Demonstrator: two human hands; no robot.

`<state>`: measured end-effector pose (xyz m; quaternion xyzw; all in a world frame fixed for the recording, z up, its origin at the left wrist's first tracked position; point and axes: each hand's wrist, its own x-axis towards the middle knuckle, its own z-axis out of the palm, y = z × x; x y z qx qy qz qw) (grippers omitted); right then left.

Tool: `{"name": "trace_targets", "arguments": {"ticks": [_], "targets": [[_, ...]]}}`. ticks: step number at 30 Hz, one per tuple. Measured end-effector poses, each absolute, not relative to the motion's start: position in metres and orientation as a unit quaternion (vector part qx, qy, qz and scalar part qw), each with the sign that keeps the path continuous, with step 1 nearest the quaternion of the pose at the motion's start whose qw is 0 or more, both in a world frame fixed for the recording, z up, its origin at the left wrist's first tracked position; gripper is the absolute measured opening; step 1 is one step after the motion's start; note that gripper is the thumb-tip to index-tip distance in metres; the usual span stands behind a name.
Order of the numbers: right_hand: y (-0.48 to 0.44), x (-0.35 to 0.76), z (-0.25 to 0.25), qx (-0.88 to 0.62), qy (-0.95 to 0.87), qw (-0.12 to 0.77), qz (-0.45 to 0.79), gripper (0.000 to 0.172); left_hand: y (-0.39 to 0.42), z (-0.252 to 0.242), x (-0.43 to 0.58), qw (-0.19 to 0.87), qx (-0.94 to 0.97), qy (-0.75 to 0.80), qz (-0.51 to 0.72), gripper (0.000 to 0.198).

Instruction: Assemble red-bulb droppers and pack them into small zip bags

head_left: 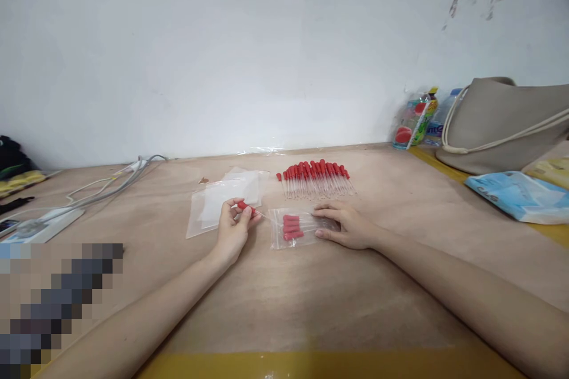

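My left hand (235, 231) pinches a glass dropper (246, 206) by its red rubber bulb. The thin tube slants right and down to the left edge of a clear zip bag (276, 237). Whether the tip is inside the bag I cannot tell. Several red-bulbed droppers (292, 227) lie side by side in the bag, bulbs at its left end. My right hand (349, 225) rests over the bag's right end, thumb and fingers stretched out and apart. Just behind, a row of loose droppers (315, 174) lies with bulbs away from me. Flat clear bags (213, 204) overlap behind my left hand.
Brown sheeting (249, 302) covers the table, with yellow tape (213, 365) along the front. Cables (115, 186) and a power strip (57, 222) lie at left. Drink bottles (411, 124), a grey bag (498, 124) and a blue packet (518, 195) are at right. A white wall stands behind.
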<state>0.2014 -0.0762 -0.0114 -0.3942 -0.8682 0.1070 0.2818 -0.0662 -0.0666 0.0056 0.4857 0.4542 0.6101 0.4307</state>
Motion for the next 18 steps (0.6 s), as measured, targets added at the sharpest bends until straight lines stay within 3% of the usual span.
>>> {"name": "trace_targets", "arguments": {"ticks": [18], "targets": [[-0.0776, 0.2015, -0.0107, -0.395, -0.869, 0.28, 0.103, 0.045, -0.0718, 0.002, -0.0654, 0.43, 0.479, 0.444, 0.623, 0.039]]}}
